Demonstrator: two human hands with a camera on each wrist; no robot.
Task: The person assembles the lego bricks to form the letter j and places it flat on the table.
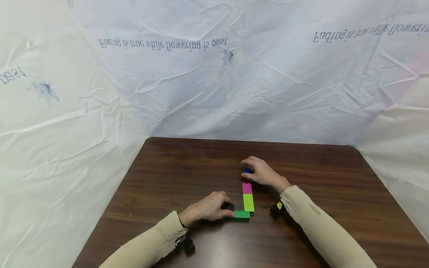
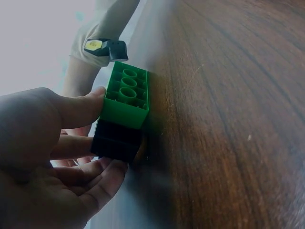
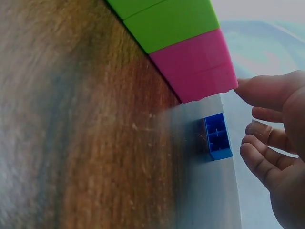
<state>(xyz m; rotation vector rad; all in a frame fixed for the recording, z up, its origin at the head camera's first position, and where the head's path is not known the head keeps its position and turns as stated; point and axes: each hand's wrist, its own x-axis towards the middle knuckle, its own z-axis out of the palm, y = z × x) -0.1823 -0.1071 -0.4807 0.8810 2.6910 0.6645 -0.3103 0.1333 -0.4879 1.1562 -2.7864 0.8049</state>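
My left hand [image 1: 208,207] pinches a black toy brick [image 1: 228,206] and a green toy brick [image 1: 242,215]. In the left wrist view, the thumb lies against the green brick [image 2: 125,93], which shows its hollow underside, and the fingers support the black brick [image 2: 116,142]. Beyond the green brick runs a row of lime-green bricks [image 1: 248,203] ending in a pink part [image 1: 247,189]. My right hand [image 1: 263,174] hovers around a small blue brick [image 1: 246,171] past the pink end. In the right wrist view, its fingers are apart from the blue brick [image 3: 218,138], hollow side showing.
The bricks are on a dark wood-grain table [image 1: 167,175] with rounded far corners. Behind and beside it hangs a white printed sheet [image 1: 187,85]. Small black cameras [image 1: 276,210] are strapped to both wrists, below the beige sleeves [image 1: 315,219].
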